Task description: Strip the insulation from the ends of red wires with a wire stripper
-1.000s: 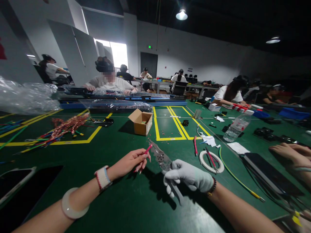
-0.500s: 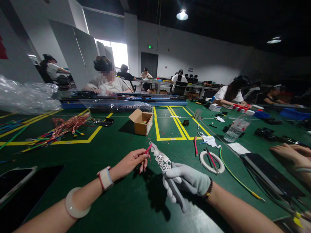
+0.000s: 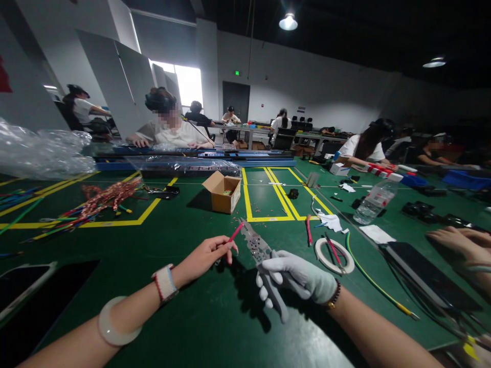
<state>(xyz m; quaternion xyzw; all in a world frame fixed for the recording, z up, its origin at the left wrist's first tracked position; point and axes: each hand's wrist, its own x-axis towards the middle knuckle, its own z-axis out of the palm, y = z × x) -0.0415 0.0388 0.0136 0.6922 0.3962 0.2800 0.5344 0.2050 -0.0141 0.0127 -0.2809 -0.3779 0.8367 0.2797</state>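
Between the fingers of my bare left hand (image 3: 215, 253) is a thin red wire (image 3: 235, 233), pinched and pointing up and right. My right hand (image 3: 297, 273), in a pale work glove, is wrapped round the grey handles of wire strippers (image 3: 255, 245). Their metal jaws point up and left, and the upper end of the wire is at the jaw tips. Whether the jaws bite on the wire I cannot tell. Just beyond the tool, small red scraps lie on the green table (image 3: 184, 317).
An open cardboard box (image 3: 226, 197) stands ahead. Bundled copper-ended wires (image 3: 111, 202) lie left. On the right are a tape roll (image 3: 320, 260), a green-yellow wire (image 3: 370, 278), a water bottle (image 3: 376, 199) and another person's hands (image 3: 458, 243). People sit beyond.
The strippers have tilted slightly, with their handles now higher and further left. The wire end has moved up a little with the jaw tips. My left hand has barely moved.
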